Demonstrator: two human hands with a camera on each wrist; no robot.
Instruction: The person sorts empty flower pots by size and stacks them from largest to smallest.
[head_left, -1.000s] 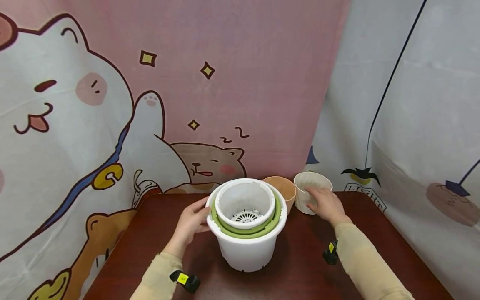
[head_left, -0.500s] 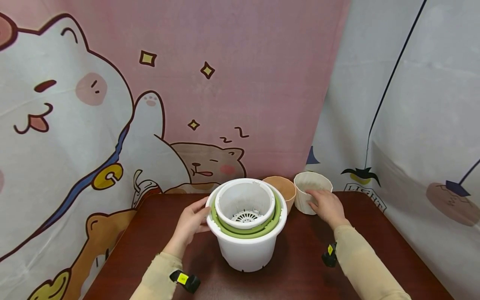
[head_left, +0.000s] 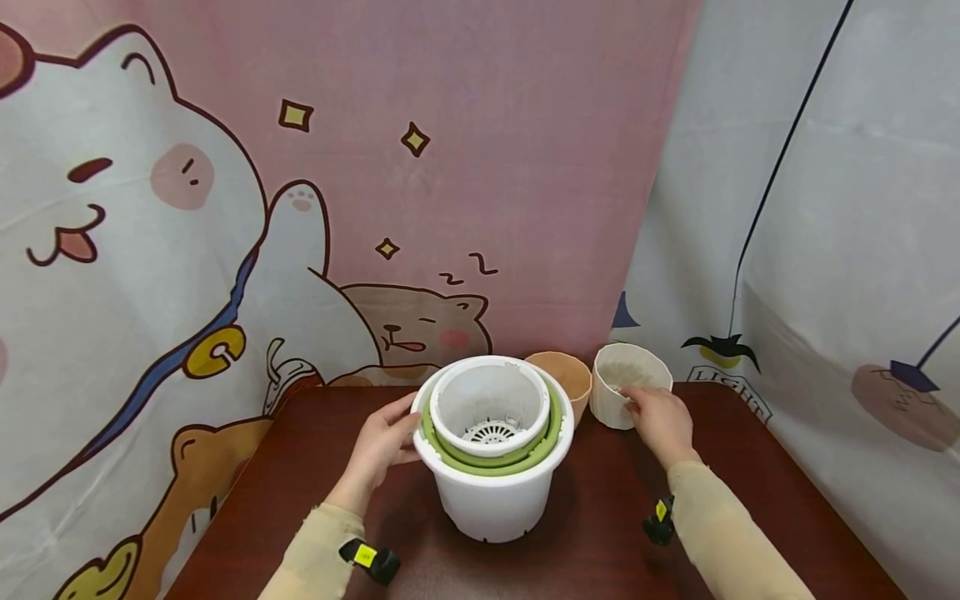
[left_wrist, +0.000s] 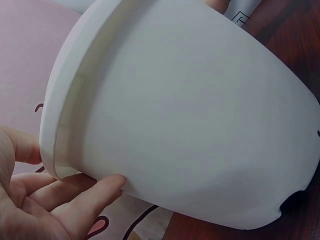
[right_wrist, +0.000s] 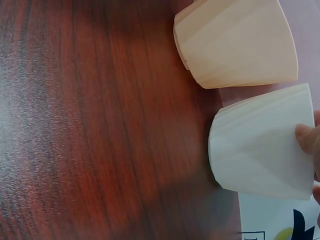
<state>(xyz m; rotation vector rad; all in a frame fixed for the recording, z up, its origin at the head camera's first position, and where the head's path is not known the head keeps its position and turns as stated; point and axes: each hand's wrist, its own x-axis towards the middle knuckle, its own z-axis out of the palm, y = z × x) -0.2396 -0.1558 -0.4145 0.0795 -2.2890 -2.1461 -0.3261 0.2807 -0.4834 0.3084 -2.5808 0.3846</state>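
A large white flowerpot (head_left: 491,508) stands upright in the middle, holding a green pot (head_left: 556,421) and a smaller white pot (head_left: 487,400) with a slotted bottom. My left hand (head_left: 384,442) grips its rim at the left; in the left wrist view the thumb is at the rim and the fingers (left_wrist: 95,200) lie beneath it against the wall. Farther back on the right, my right hand (head_left: 660,423) pinches the near rim of a ribbed cream pot (head_left: 613,408). The thumb (right_wrist: 304,137) presses its outer wall, while the other fingers reach over the rim, mostly hidden.
An orange-tan pot (head_left: 572,379) stands between the large white pot and the cream pot, partly hidden behind the former. All rest on a dark red-brown wooden table (head_left: 600,542). A printed cloth (head_left: 525,167) hangs behind the table's back edge.
My right hand has moved slightly right and toward me, with its fingers now over the cream pot's near rim. The cream pot has shifted a little to the right. My left hand stays put.
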